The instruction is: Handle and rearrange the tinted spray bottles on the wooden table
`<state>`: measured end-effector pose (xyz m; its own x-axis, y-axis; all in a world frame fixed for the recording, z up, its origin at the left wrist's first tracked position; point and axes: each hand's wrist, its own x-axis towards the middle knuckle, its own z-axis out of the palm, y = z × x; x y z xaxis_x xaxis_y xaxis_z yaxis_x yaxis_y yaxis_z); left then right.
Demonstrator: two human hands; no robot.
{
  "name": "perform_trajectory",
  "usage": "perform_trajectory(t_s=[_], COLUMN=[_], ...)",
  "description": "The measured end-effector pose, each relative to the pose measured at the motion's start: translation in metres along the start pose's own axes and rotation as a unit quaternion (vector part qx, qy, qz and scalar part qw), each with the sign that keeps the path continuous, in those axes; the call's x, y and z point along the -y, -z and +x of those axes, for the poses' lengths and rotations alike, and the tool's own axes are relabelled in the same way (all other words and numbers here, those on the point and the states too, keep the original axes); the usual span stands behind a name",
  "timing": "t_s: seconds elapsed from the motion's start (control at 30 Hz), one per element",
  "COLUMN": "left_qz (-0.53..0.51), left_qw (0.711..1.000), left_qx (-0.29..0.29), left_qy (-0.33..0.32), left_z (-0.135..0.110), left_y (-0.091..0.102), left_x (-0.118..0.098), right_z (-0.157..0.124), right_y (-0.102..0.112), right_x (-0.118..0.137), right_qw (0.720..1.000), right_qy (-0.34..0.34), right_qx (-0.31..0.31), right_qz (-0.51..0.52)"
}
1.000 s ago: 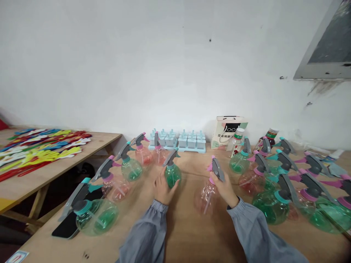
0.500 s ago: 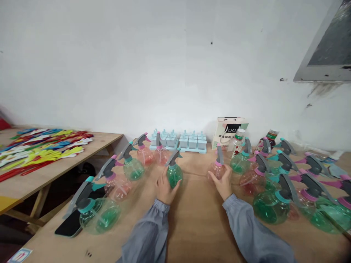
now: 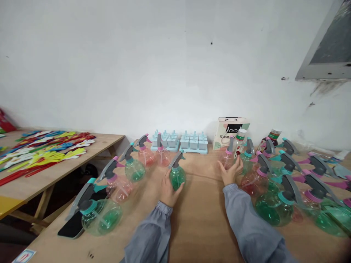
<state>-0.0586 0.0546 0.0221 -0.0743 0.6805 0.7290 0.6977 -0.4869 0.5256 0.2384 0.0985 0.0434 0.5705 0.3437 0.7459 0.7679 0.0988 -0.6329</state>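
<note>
My left hand (image 3: pixel 170 190) is wrapped around a green spray bottle (image 3: pixel 177 177) with a grey trigger head and teal nozzle, upright just above or on the table. My right hand (image 3: pixel 229 173) is open beside a pink spray bottle (image 3: pixel 227 159), thumb and fingers spread at its near side; part of its lower body is hidden. A green spray bottle (image 3: pixel 247 160) stands just right of those fingers. Closer on the right are a larger-looking pink bottle (image 3: pixel 253 179) and a green bottle (image 3: pixel 274 208).
Several spray bottles form a line on the left, the nearest a green bottle (image 3: pixel 101 217) beside a black phone (image 3: pixel 71 225). Light-blue popsicle molds (image 3: pixel 193 145), a carton (image 3: pixel 227 129) and a drink bottle (image 3: pixel 240 140) stand by the wall. Colourful gloves (image 3: pixel 46 155) cover another table.
My right hand has shifted right and away with the pink bottle, and its fingers have loosened from it. The left hand still holds the green bottle, nearly in the same place.
</note>
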Motion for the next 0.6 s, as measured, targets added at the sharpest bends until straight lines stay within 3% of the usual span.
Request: perform_trajectory(t_s=[0.07, 0.1, 0.23, 0.3, 0.4, 0.47, 0.53, 0.6], left_qz=[-0.024, -0.025, 0.031, 0.055, 0.029, -0.009, -0.035, -0.032], left_qw=[1.0, 1.0, 0.999, 0.998, 0.996, 0.995, 0.997, 0.994], left_qx=[0.002, 0.009, 0.017, 0.019, 0.042, 0.034, -0.019, -0.108], left_qy=[-0.012, -0.016, -0.011, -0.029, -0.079, -0.09, -0.059, 0.008], left_z=[-0.002, -0.005, -0.028, -0.043, -0.052, -0.04, -0.01, 0.034], left_y=[-0.004, -0.007, -0.021, -0.025, -0.022, -0.016, -0.007, 0.0], left_x=[-0.004, -0.006, -0.026, -0.039, -0.054, -0.055, -0.046, -0.03], right_z=[-0.008, -0.014, -0.044, -0.054, -0.055, -0.048, -0.038, -0.029], right_y=[0.009, 0.015, 0.032, 0.038, 0.042, 0.045, 0.047, 0.05], right_x=[0.016, 0.027, 0.078, 0.097, 0.108, 0.106, 0.103, 0.1], right_qw=[0.996, 0.989, 0.903, 0.874, 0.872, 0.875, 0.874, 0.86], right_qy=[0.038, 0.064, 0.121, 0.103, 0.04, 0.002, -0.039, -0.103], right_qx=[0.027, 0.069, 0.321, 0.379, 0.381, 0.366, 0.348, 0.34], right_qz=[0.071, 0.115, 0.258, 0.287, 0.304, 0.317, 0.336, 0.367])
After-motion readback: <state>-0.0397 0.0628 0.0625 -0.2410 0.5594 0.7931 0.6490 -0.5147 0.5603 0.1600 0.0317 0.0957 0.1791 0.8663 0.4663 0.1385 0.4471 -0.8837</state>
